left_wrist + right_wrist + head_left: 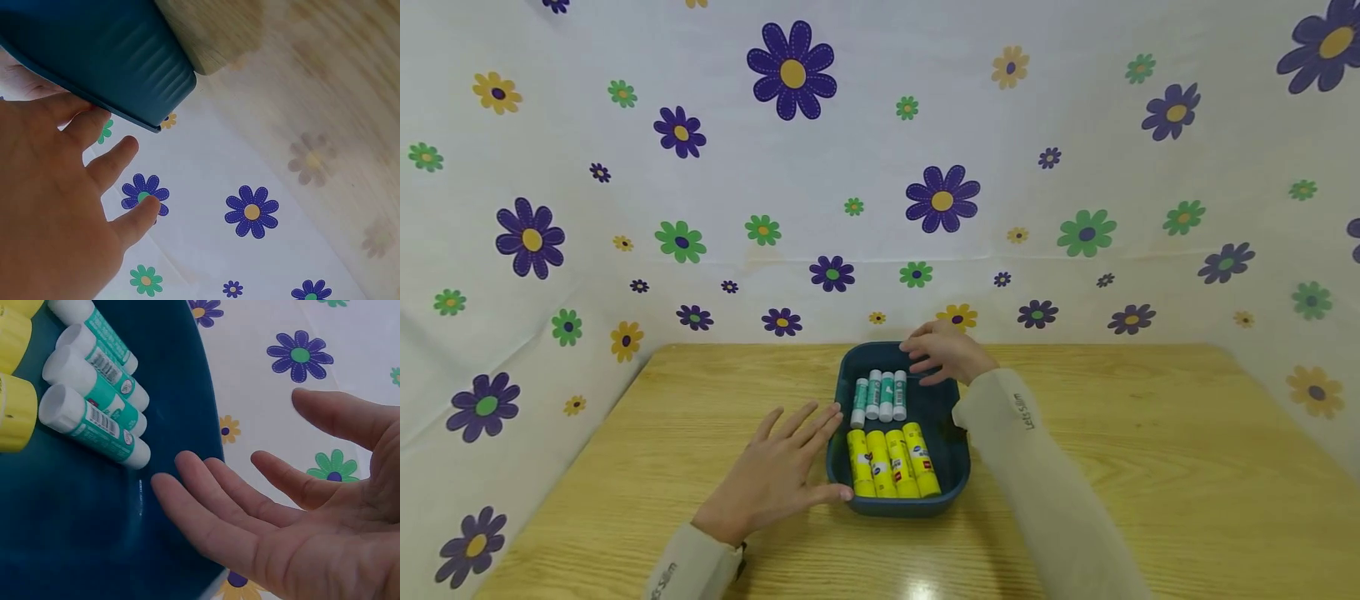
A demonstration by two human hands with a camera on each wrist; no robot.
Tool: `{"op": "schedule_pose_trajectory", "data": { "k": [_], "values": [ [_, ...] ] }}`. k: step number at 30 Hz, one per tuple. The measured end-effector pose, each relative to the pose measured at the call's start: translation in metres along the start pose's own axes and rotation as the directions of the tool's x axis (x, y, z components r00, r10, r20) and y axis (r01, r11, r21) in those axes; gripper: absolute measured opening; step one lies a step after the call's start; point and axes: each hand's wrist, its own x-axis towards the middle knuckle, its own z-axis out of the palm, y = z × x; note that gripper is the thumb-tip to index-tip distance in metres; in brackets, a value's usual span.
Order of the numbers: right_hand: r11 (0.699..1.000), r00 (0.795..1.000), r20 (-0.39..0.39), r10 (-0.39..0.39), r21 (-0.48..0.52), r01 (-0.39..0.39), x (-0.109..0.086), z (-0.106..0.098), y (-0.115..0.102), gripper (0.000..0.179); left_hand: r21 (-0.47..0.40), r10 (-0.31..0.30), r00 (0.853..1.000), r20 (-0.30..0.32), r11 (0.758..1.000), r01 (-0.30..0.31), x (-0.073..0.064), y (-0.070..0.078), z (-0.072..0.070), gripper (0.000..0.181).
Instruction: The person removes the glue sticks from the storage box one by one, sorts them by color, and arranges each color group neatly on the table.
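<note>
A dark blue plastic basket (898, 507) stands on the table in the head view. Inside, several white-and-green glue sticks (887, 396) lie side by side toward the back, with several larger yellow glue sticks (891, 462) in a row at the front. My left hand (778, 471) is spread at the basket's left side, its fingertips right at the rim. Over the back right rim hovers my right hand (950, 352), fingers loosely bent and holding nothing. In the right wrist view its fingers (212, 531) reach past the rim, close to the nearest glue stick (94, 428).
The wooden table (1112, 433) extends to both sides of the basket. Behind and to the left hangs a white cloth (850, 150) printed with purple, green and yellow flowers, meeting the table's back edge. The basket's right half shows bare floor.
</note>
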Motion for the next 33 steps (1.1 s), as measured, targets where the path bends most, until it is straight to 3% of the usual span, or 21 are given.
{"op": "schedule_pose_trajectory", "data": {
  "k": [21,33],
  "values": [
    [0.994,0.997,-0.008,0.083,0.068,-0.082,0.009,0.017,0.015,0.041,-0.022,0.022,0.998,-0.053,0.999,-0.023,0.000,0.000,0.001,0.093],
    [0.989,0.992,-0.018,0.121,0.090,-0.119,0.015,0.028,0.029,0.062,-0.020,0.016,0.999,-0.041,1.000,-0.017,0.001,0.000,0.001,0.092]
  ]
}}
